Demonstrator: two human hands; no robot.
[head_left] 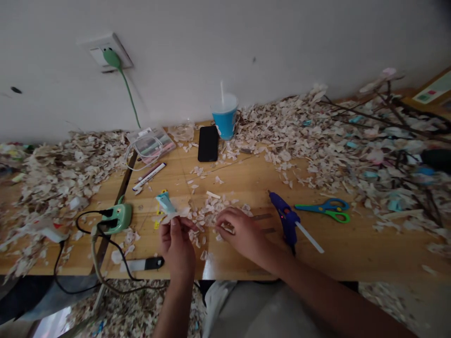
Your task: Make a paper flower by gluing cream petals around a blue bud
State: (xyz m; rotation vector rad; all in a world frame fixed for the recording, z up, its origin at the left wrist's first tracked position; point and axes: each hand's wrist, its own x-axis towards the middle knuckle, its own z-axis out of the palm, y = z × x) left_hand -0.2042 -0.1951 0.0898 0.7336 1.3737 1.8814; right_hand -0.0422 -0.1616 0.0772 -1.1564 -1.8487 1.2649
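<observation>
Petal (169, 217) pinched at left fingers' (175, 230) tips, pointing toward worktop's (243, 176) left edge, long axis roughly along front edge; right fingers (221, 227) curled, can't tell if gripping

Both the left hand (178, 244) and the right hand (241, 232) are bare, and so is each forearm (317, 284) as far as it shows. Below the near edge of the table (359, 249), a plain grey garment (271, 310) covers the body, its cloth soft and dim. Toward its left side runs a paler, whitish-grey fold (216, 300), loosely creased. Whether that is a separate layer is hard to tell.
</observation>
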